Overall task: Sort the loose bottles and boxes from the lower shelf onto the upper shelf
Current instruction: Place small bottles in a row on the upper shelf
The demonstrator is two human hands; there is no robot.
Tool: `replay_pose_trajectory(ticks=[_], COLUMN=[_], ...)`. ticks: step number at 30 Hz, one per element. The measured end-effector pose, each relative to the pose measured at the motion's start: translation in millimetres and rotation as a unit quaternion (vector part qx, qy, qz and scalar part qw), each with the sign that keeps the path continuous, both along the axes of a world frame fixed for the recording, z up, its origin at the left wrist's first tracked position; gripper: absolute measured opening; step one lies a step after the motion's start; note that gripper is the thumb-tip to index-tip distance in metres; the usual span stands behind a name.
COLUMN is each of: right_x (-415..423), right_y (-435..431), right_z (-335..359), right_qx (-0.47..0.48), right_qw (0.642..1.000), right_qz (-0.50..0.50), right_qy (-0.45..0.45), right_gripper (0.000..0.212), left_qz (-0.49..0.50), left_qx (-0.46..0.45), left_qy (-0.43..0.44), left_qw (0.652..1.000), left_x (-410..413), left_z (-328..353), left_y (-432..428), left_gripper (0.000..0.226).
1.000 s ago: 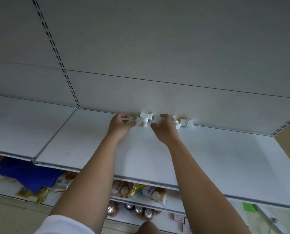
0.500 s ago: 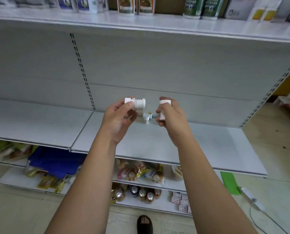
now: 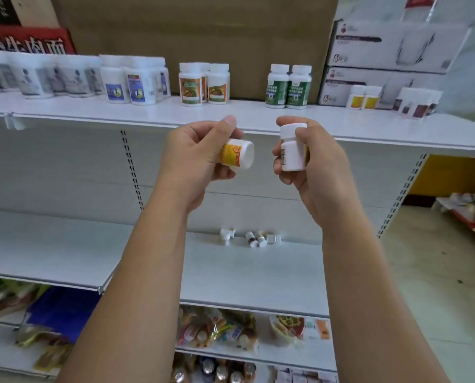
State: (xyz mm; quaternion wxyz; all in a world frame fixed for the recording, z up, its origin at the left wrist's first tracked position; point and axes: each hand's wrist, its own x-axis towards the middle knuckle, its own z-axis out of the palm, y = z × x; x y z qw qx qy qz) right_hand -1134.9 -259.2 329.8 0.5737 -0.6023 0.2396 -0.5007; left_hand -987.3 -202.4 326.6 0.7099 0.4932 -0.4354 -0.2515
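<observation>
**Hidden or unclear.** Fingers cover much of both held bottles, and their print is too small to read. The bottles at the far left of the upper shelf (image 3: 258,118) are blurred. Both forearms cut across the lower shelf (image 3: 244,272) and hide parts of it.

**Task items and hands.** At the centre of the frame the left hand (image 3: 195,158) is curled round the orange-label bottle (image 3: 237,154), which lies sideways with its white end to the right. The right hand (image 3: 311,161) grips the white bottle (image 3: 293,149) upright, cap at the top. The two bottles are apart. Both are level with the front edge of the upper shelf and well above the lower shelf. The loose small bottles (image 3: 254,239) lie tipped over at the back of the lower shelf, between the forearms.

**Surroundings.** On the upper shelf stand blue-label bottles (image 3: 137,81), orange-and-green-label bottles (image 3: 203,84), green-label bottles (image 3: 287,87) and yellow-label bottles (image 3: 365,98). Stacked white boxes (image 3: 382,51) fill the upper right of the frame. Bagged goods (image 3: 217,330) lie on the lowest shelves.
</observation>
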Motion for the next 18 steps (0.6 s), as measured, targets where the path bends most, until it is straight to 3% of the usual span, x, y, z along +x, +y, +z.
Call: replay_pose_trajectory(ticks=[5,9,14,18], right_x=[-30.0,-49.4,-62.1,-65.5], right_y=[-30.6,-57.7,-79.2,-86.5], right_z=[32.3,41.6,49.2,54.2], right_qx=[-0.027,-0.040,-0.007,0.027], right_qw=[0.999,0.998,0.999,0.996], right_qz=[-0.003,-0.015,-0.042,-0.029], right_qy=[-0.037,-0.036,-0.033,-0.075], right_gripper=[0.031,0.031,0.025,0.009], left_qz=[-0.044,-0.083,-0.078,-0.081], left_qx=[-0.015,-0.041,-0.016,0.007], left_qy=[0.011,0.009,-0.060,-0.128], left_qw=[0.999,0.996,0.995,0.988], left_x=[-19.4,-22.8,-30.1,-37.7], left_z=[24.4,35.2,59.3,75.8], left_y=[-28.5,-56.4,-88.5,-113.0], left_gripper=[0.026,0.006,0.045,0.036])
